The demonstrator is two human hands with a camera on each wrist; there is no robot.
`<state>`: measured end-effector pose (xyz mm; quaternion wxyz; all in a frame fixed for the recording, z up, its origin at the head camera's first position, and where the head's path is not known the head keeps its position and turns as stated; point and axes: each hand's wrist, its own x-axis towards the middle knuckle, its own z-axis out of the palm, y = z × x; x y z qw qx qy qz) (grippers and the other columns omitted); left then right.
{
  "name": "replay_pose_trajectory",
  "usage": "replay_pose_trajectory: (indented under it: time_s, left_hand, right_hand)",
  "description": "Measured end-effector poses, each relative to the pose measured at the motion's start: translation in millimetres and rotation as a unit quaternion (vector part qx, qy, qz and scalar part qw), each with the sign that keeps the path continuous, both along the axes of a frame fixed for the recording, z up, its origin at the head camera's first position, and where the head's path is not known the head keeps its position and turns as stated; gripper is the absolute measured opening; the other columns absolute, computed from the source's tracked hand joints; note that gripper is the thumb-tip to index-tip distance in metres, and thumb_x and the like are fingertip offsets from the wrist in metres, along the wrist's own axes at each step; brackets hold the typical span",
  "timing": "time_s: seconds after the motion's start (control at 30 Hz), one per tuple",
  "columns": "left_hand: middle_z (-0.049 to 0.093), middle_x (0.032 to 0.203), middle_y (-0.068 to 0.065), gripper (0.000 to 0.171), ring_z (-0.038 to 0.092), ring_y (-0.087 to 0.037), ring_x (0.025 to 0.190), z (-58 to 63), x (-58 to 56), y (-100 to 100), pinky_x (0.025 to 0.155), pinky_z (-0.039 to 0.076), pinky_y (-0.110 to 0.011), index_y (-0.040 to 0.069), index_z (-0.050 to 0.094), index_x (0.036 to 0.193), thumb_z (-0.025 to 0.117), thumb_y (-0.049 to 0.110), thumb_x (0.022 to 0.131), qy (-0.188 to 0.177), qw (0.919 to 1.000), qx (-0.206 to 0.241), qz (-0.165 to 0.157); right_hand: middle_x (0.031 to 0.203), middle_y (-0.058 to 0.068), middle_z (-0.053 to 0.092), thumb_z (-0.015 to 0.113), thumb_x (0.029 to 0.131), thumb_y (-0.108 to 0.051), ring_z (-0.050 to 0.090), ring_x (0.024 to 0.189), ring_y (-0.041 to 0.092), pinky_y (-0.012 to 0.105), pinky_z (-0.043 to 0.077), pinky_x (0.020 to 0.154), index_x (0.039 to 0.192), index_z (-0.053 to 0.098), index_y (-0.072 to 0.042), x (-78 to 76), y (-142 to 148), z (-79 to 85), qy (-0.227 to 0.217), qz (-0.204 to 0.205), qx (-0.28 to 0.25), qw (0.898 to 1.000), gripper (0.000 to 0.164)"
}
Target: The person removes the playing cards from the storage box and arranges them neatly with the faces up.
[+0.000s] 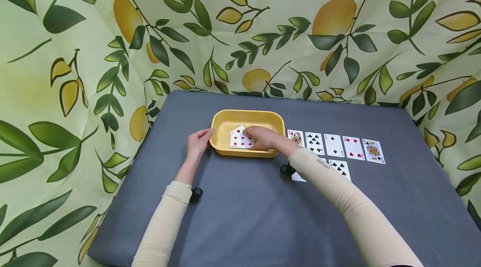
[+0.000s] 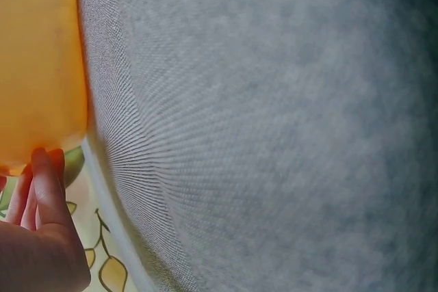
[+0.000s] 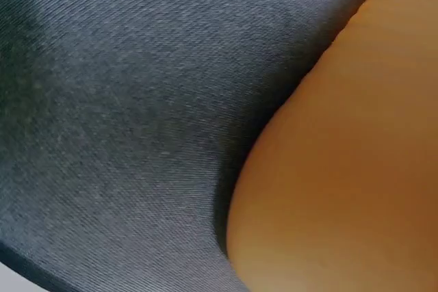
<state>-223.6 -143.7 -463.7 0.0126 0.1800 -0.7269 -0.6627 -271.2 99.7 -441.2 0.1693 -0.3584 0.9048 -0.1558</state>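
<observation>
A yellow plastic tray [image 1: 246, 113] sits on the grey table, with several playing cards [image 1: 237, 139] lying overlapped inside it, red diamonds and a heart showing. My left hand [image 1: 198, 143] pinches the tray's left rim between thumb and fingers; in the left wrist view the fingers [image 2: 49, 189] meet the orange-looking wall of the tray. Reaching over the right rim, my right hand [image 1: 262, 137] has its fingers curled at the right side of the cards, gripping there and covering part of them. The right wrist view has only the tray's outer wall [image 3: 342, 162], not the hand.
Right of the tray, a row of face-up cards [image 1: 333, 146] lies on the grey table [image 1: 240, 217], ending with a king [image 1: 373, 151]. A second row [image 1: 340, 169] below is partly hidden by the right sleeve [image 1: 338, 191]. Leaf-patterned fabric [image 1: 210, 58] hangs behind and left.
</observation>
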Motion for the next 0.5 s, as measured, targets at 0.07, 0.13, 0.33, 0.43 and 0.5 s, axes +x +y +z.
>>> replay_pose_trajectory:
  time_s: [0.07, 0.13, 0.33, 0.43, 0.5]
  left_hand:
    - [0.068, 0.113, -0.019, 0.038, 0.063, -0.013, 0.081, 0.3, 0.2, 0.3, 0.062, 0.051, -0.016, -0.002, 0.070, 0.116, 0.072, 0.027, 0.091, 0.002, 1.0000, -0.002, 0.001]
    - [0.068, 0.113, -0.019, 0.038, 0.063, -0.012, 0.080, 0.6, 0.0, 0.5, 0.062, 0.051, -0.016, -0.002, 0.070, 0.116, 0.071, 0.026, 0.091, 0.003, 1.0000, -0.004, 0.000]
    - [0.068, 0.115, -0.017, 0.037, 0.062, -0.010, 0.081, 0.0, -0.8, 0.2, 0.063, 0.051, -0.017, 0.000, 0.070, 0.117, 0.071, 0.027, 0.091, -0.004, 1.0000, -0.005, -0.001]
    - [0.068, 0.115, -0.017, 0.038, 0.062, -0.011, 0.081, -0.5, -0.4, 0.2, 0.063, 0.051, -0.017, 0.001, 0.070, 0.117, 0.071, 0.029, 0.091, -0.006, 0.9999, -0.009, -0.001]
    - [0.068, 0.115, -0.017, 0.039, 0.062, -0.011, 0.081, -0.9, 0.0, 0.5, 0.063, 0.051, -0.016, 0.000, 0.070, 0.117, 0.071, 0.029, 0.091, -0.005, 0.9999, -0.009, 0.000]
  right_hand:
    - [0.132, 0.014, 0.056, 0.074, 0.087, -0.022, 0.052, 0.116, 0.025, 0.039, 0.039, 0.103, 0.137, 0.050, 0.001, 0.7, 0.8, -1.7, 0.010, -0.008, -0.004, 1.000, 0.060]
    - [0.129, 0.014, 0.057, 0.074, 0.087, -0.023, 0.052, 0.115, 0.025, 0.040, 0.040, 0.102, 0.135, 0.051, 0.001, 1.6, 1.7, -2.8, 0.021, -0.017, -0.009, 1.000, 0.059]
    - [0.125, 0.016, 0.059, 0.075, 0.086, -0.025, 0.054, 0.111, 0.027, 0.042, 0.043, 0.097, 0.133, 0.053, 0.002, 5.9, 3.4, -3.7, 0.043, -0.046, -0.015, 0.998, 0.059]
    - [0.123, 0.017, 0.060, 0.077, 0.084, -0.026, 0.056, 0.107, 0.027, 0.043, 0.045, 0.093, 0.132, 0.054, 0.002, 7.6, 3.1, -4.6, 0.052, -0.067, -0.016, 0.996, 0.061]
    - [0.122, 0.017, 0.061, 0.078, 0.083, -0.028, 0.057, 0.105, 0.028, 0.043, 0.046, 0.091, 0.133, 0.053, 0.002, 8.6, 2.5, -5.4, 0.056, -0.083, -0.013, 0.995, 0.063]
